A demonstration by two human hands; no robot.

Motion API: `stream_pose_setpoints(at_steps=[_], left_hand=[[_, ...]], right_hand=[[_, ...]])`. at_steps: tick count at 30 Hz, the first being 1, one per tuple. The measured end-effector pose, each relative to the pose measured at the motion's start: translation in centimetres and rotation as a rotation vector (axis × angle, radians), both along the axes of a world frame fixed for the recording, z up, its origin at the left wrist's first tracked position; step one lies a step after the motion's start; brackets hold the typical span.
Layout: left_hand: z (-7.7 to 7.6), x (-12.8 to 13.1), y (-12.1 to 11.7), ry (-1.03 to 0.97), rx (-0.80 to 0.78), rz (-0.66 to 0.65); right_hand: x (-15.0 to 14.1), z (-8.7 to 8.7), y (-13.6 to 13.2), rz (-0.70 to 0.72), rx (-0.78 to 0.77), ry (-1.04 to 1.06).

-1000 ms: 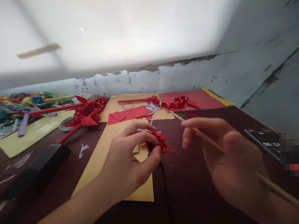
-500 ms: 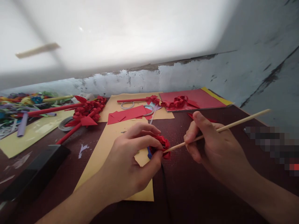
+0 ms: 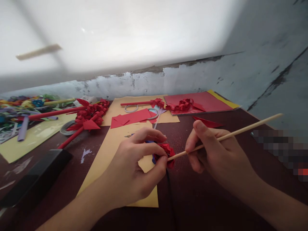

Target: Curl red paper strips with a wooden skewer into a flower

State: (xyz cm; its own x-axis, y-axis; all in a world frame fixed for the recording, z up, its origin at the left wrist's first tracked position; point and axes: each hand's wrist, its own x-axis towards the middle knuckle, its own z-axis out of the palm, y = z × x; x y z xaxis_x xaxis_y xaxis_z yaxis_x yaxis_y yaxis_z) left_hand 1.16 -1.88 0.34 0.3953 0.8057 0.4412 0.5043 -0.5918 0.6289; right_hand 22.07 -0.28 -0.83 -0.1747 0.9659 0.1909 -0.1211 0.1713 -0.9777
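Note:
My left hand point(image 3: 137, 163) pinches a crumpled red paper flower point(image 3: 171, 156) between thumb and forefinger, near the middle of the view. A thin wooden stick point(image 3: 245, 129) is gripped in my right hand point(image 3: 214, 150) like a pencil. Its lower end meets the flower beside my left thumb; whether it enters the paper is hidden. Behind my left fingers shows part of a blue object point(image 3: 154, 159), perhaps scissors, mostly covered. Just beyond my right hand lies a folded red paper piece point(image 3: 208, 122).
On the dark table lie tan paper point(image 3: 96, 176), red paper sheets point(image 3: 132, 117), a red folder point(image 3: 202, 99) and red paper flowers on stems point(image 3: 89, 115). Tape rolls point(image 3: 131, 108) sit at the back. Colourful paper scraps point(image 3: 14, 112) and a black box point(image 3: 36, 176) are at left.
My right hand has shifted slightly left and down along the stick, closer to the flower. The left hand keeps almost the same place, with the flower turned a little.

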Motion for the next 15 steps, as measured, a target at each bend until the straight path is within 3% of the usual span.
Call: stream_pose_setpoints(at_steps=[15], left_hand=[[0.32,-0.28,0.07,-0.004,-0.113,-0.003]], right_hand=[[0.03,0.08,0.01,0.033,0.015,-0.027]])
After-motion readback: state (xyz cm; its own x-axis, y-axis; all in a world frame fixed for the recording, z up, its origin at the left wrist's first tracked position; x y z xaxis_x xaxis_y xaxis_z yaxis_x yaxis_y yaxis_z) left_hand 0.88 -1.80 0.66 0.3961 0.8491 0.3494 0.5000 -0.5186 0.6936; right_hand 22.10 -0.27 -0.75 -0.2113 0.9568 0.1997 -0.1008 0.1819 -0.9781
